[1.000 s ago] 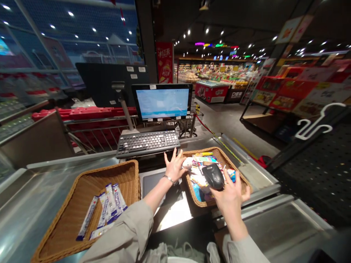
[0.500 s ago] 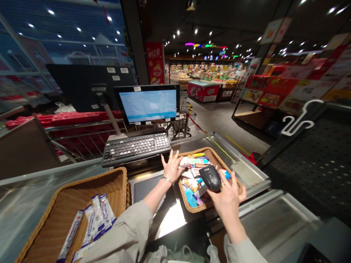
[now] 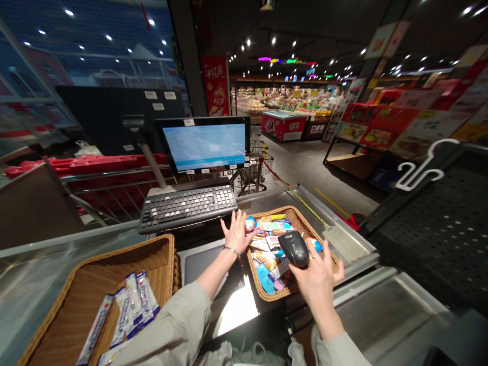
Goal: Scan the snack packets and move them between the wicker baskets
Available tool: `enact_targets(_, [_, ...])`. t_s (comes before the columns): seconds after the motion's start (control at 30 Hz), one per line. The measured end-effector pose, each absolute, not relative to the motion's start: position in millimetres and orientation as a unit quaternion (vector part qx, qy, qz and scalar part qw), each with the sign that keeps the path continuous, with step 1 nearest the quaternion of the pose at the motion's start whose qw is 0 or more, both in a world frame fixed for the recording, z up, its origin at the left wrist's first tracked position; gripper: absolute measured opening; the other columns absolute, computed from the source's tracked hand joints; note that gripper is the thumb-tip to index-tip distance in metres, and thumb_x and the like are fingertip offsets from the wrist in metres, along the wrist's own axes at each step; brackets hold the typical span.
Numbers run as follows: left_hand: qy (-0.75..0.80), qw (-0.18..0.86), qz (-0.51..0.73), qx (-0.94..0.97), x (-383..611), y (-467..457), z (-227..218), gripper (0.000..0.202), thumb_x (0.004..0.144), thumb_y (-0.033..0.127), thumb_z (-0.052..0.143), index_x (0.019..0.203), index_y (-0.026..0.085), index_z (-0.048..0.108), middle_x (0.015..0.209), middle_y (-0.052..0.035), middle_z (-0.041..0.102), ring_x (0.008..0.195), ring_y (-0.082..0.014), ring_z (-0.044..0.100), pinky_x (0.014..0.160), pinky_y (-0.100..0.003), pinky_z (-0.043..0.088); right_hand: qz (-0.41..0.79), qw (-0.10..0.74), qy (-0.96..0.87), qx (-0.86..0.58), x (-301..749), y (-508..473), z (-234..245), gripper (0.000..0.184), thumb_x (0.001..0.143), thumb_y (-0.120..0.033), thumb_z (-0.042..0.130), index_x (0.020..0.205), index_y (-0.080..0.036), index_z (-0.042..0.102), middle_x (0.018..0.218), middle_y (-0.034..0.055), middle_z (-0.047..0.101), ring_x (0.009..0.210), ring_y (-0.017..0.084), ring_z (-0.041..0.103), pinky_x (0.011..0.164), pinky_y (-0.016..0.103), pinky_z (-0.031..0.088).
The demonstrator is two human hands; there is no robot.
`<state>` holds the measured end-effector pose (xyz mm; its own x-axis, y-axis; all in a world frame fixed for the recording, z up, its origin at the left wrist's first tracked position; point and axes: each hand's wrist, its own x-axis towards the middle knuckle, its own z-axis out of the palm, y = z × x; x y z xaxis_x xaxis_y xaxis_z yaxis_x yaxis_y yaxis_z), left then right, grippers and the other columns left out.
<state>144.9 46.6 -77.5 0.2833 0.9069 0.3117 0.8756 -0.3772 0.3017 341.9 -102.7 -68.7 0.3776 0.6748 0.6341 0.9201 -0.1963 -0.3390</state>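
My left hand (image 3: pixel 235 235) is open, fingers spread, at the left rim of a small wicker basket (image 3: pixel 259 288). Beside its fingertips lies a round blue-and-white wrapped item (image 3: pixel 250 223). My right hand (image 3: pixel 315 274) grips a black handheld barcode scanner (image 3: pixel 293 248) above the basket, thumb on one side, other fingers spread on the other. Its handle is hidden by the hand. Under the scanner lie several small packaged goods (image 3: pixel 267 259) in mixed colours. A blue-and-red package (image 3: pixel 315 245) shows behind my right fingers.
On the left, a larger wicker basket (image 3: pixel 72 284) holds several white-and-blue stick packs (image 3: pixel 133 300). A keyboard (image 3: pixel 188 205) and a lit monitor (image 3: pixel 206 146) stand behind my left hand. The metal counter (image 3: pixel 351 241) runs along the right; a white hanger (image 3: pixel 423 170) hangs beyond it.
My left hand has shifted slightly left, uncovering the round blue-and-white item near its fingertips. My right hand and the scanner have barely moved.
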Motion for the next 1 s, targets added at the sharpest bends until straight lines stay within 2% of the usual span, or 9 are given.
enact_targets(0.17, [0.561,0.003,0.216,0.799,130.7,36.3,-60.7,0.073,0.091,0.053,0.055,0.153,0.02,0.035,0.161,-0.0147,0.029,0.152,-0.0351,0.021,0.118,-0.072,0.006,-0.152,0.353,-0.529,-0.757,333.7,-93.2,-68.0,0.04,0.082,-0.054,0.048,0.09,-0.023,0.072,0.12,0.011,0.07,0.135,0.035,0.04,0.107,0.062,0.014])
enact_targets(0.4, [0.572,-0.019,0.211,0.792,99.4,10.0,-33.8,0.08,0.088,0.057,0.061,0.154,0.022,0.033,0.163,-0.0143,0.024,0.152,-0.0353,0.017,0.118,-0.072,0.008,-0.137,0.368,-0.526,-0.754,317.6,-82.3,-60.5,0.057,0.085,-0.061,0.039,0.11,-0.02,0.07,0.119,0.0133,0.07,0.137,0.034,0.039,0.106,0.058,0.017])
enact_targets(0.67, [0.588,-0.054,0.226,0.775,45.1,-14.2,-25.7,0.081,0.084,0.054,0.068,0.152,0.022,0.037,0.162,-0.0166,0.027,0.151,-0.0363,0.02,0.117,-0.073,0.008,-0.133,0.389,-0.559,-0.72,283.9,-73.3,-57.8,0.058,0.084,-0.065,0.043,0.109,-0.02,0.071,0.119,0.0162,0.069,0.131,0.036,0.044,0.105,0.059,0.018])
enact_targets(0.83, [0.594,-0.084,0.233,0.765,-1.0,-26.5,-35.3,0.075,0.085,0.048,0.069,0.15,0.024,0.04,0.162,-0.0162,0.028,0.152,-0.036,0.02,0.116,-0.073,0.01,-0.111,0.393,-0.605,-0.684,262.6,-70.6,-56.9,0.051,0.085,-0.063,0.046,0.096,-0.021,0.073,0.112,0.0119,0.073,0.134,0.034,0.043,0.105,0.054,0.023])
enact_targets(1.0, [0.627,-0.097,0.223,0.74,-43.7,-39.9,-45.8,0.069,0.087,0.043,0.068,0.148,0.024,0.043,0.161,-0.015,0.03,0.151,-0.0356,0.021,0.116,-0.073,0.011,-0.103,0.406,-0.608,-0.674,235.8,-68.7,-54.5,0.047,0.085,-0.058,0.046,0.101,-0.022,0.073,0.111,0.0095,0.073,0.134,0.032,0.043,0.103,0.052,0.026])
